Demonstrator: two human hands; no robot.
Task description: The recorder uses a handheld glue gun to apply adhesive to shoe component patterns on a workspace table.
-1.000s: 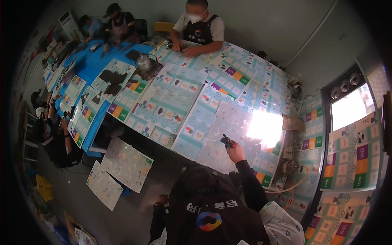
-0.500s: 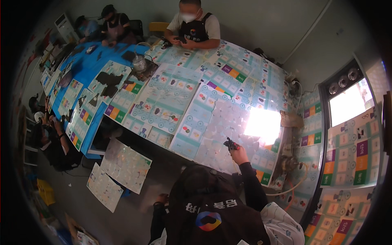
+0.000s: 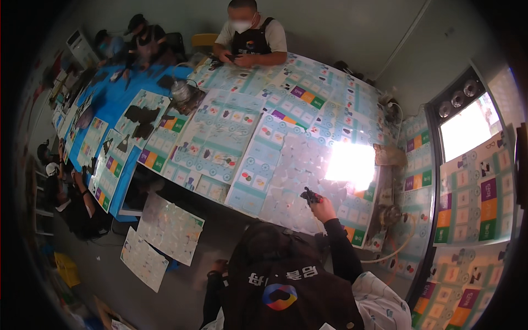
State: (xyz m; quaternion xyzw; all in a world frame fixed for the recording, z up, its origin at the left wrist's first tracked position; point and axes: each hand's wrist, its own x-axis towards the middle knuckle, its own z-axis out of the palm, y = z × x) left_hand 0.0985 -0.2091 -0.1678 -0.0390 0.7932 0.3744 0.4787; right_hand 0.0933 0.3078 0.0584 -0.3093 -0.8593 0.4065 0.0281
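My right hand (image 3: 324,208) is closed round a small black tool with a red part (image 3: 311,194), shaped like a pistol; its exact kind is too small to make out. The tool is over a greyish, ragged-edged sheet (image 3: 294,165) lying on the table. A thin light line runs down from that hand toward the apron, perhaps a hose. My left hand (image 3: 220,266) hangs low beside the dark apron (image 3: 280,275), away from the table, its fingers dim and blurred.
Printed sheets cover the table (image 3: 214,137), with strong glare at right. A metal pot (image 3: 181,91) stands left of centre. Beyond is a blue-covered table (image 3: 118,88). A co-worker (image 3: 250,41) sits opposite; several others are at left. A window (image 3: 470,129) and loose floor sheets (image 3: 170,225) flank me.
The whole view has shifted slightly, so the table and co-workers appear a little further left. My right hand keeps its hold on the tool. A co-worker at far left has moved an arm.
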